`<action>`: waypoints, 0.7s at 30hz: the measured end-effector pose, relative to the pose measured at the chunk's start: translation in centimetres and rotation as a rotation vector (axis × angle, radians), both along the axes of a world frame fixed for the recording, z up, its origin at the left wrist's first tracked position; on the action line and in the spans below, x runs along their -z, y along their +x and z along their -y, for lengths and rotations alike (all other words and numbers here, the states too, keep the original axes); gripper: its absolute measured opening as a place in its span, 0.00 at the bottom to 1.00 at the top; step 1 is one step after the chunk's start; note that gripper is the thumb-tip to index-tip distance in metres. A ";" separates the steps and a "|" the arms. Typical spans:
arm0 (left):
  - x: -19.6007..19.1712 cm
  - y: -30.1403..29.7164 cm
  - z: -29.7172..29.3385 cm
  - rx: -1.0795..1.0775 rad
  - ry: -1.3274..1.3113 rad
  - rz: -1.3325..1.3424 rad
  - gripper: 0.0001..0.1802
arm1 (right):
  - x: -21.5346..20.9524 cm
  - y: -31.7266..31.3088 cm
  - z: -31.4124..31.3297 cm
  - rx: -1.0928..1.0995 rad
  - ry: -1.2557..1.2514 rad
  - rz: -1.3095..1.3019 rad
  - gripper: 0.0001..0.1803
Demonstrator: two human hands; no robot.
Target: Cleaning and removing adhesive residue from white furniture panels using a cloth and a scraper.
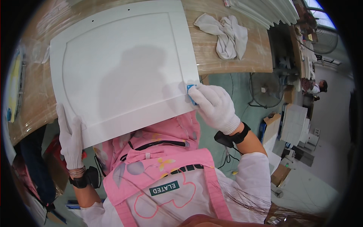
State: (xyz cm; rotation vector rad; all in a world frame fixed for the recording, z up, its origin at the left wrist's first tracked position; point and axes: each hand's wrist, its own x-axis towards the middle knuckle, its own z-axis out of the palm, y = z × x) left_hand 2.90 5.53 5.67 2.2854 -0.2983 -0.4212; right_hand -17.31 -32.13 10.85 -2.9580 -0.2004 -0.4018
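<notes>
A white cabinet door panel (pixel 124 68) with a raised border and an arched inner line lies in front of me, its near edge jutting over the bench. My left hand (pixel 70 138), in a white knit glove, grips the near left corner. Its thumb rests on the face and its fingers run along the side edge. My right hand (pixel 215 106), gloved too, is closed around a small blue block (pixel 191 94). That block presses against the panel's right edge near the front corner. The glove covers part of it, so its exact kind is unclear.
The bench (pixel 234 65) is covered in brown board and clear film. A crumpled white cloth (pixel 225 34) lies right of the panel. Farther right are stacked white panels (pixel 264 11) and a floor fan (pixel 266 90). Another person (pixel 317 87) is in the far background.
</notes>
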 end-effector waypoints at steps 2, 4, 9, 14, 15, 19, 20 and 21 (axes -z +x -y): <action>0.0 0.0 0.0 0.006 -0.021 0.000 0.36 | -0.1 0.2 0.1 -0.022 0.025 -0.029 0.28; 0.0 0.0 0.1 0.004 -0.016 0.005 0.36 | -0.2 0.2 0.0 -0.041 0.052 -0.058 0.28; 0.1 -0.1 0.0 0.002 -0.032 0.010 0.36 | -0.3 0.1 0.1 0.011 0.001 -0.016 0.29; 0.4 0.1 0.5 -0.007 -0.045 -0.018 0.36 | -0.3 0.0 0.0 0.026 0.004 -0.056 0.30; 0.7 0.1 0.7 0.008 -0.044 -0.010 0.36 | -0.3 -0.2 0.1 0.022 0.002 -0.063 0.30; -0.2 0.0 -0.1 0.016 0.009 0.026 0.37 | -0.6 0.5 -0.4 0.015 0.036 -0.045 0.31; -0.2 0.0 0.0 0.015 0.009 0.026 0.37 | -0.7 0.5 -0.5 0.021 0.034 -0.057 0.31; -0.2 0.1 0.1 0.011 0.005 0.008 0.37 | -0.8 0.6 -0.5 0.026 0.033 -0.068 0.30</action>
